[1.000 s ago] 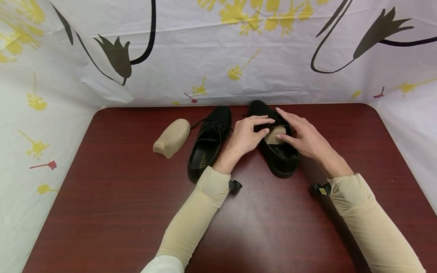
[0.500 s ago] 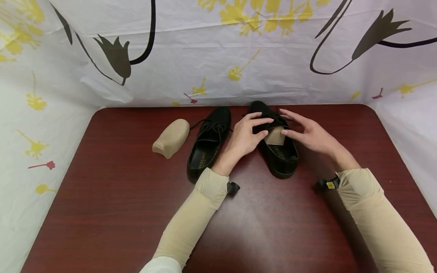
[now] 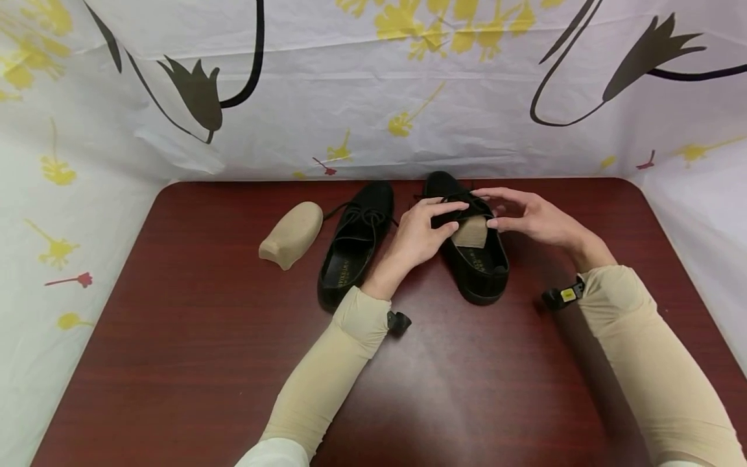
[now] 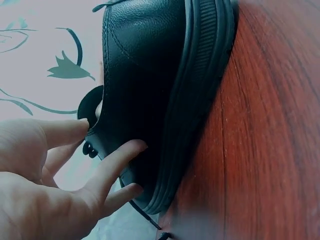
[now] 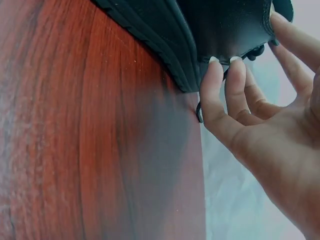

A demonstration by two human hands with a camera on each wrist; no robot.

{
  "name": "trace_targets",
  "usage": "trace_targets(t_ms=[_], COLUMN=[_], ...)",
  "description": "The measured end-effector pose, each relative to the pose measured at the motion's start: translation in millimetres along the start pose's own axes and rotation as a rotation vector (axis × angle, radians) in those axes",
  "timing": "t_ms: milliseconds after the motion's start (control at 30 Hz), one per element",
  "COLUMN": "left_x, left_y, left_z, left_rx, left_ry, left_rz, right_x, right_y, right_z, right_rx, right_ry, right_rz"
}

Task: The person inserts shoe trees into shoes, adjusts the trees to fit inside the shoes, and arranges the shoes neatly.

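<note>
Table point(image 3: 233, 357): dark red, beneath both hands; near corners cut off.
Shoe in hand point(image 3: 481, 282): black, between the hands, toe pointing away from the person; unmoved over the last second. Both wrist views cut it off at the top.
Other shoe point(image 3: 357, 241): black, just beside the left wrist, on its left; unchanged.
Right hand point(image 3: 539, 220): changed. A second ago the thumb lay over the insert; it is now at the right edge of the opening, wrist farther forward. Thumb and bent fingers pinch that side.
Left hand point(image 3: 421, 235): position unchanged; thumb and forefinger pinch the left edge of the opening, other fingers touch the shoe's side. Hands apart, facing across the opening.
Loose insert point(image 3: 294, 233): tan, left of the left hand, beyond the other shoe.
Seated insert point(image 3: 470, 231): tan, between the thumbs; front end hidden inside.
Laces: black on black, partly covered by fingers, hard to make out.
</note>
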State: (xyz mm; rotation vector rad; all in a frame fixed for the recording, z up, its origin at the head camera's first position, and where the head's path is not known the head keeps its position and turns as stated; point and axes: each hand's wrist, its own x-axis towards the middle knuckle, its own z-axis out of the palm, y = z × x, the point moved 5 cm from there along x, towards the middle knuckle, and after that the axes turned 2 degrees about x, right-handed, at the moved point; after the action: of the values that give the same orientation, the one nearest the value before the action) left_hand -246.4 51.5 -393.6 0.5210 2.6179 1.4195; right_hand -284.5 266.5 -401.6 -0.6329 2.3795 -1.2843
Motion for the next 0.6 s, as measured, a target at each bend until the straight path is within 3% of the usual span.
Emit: trace_targets(t_ms=[300,600], left_x=[0.2,0.5], left_y=[2.3,6.6], left_z=[2.7,6.8], left_rx=[-0.025,-0.115], left_ry=[0.06,0.067], left_rz=[0.012,0.028], right_x=[1.5,-4.2], right_y=[4.1,5.8], right_z=[-0.5,-6.5], right_rx=[0.17,0.142], right_ry=[-0.015,0.008], right_rz=[-0.06,-0.032])
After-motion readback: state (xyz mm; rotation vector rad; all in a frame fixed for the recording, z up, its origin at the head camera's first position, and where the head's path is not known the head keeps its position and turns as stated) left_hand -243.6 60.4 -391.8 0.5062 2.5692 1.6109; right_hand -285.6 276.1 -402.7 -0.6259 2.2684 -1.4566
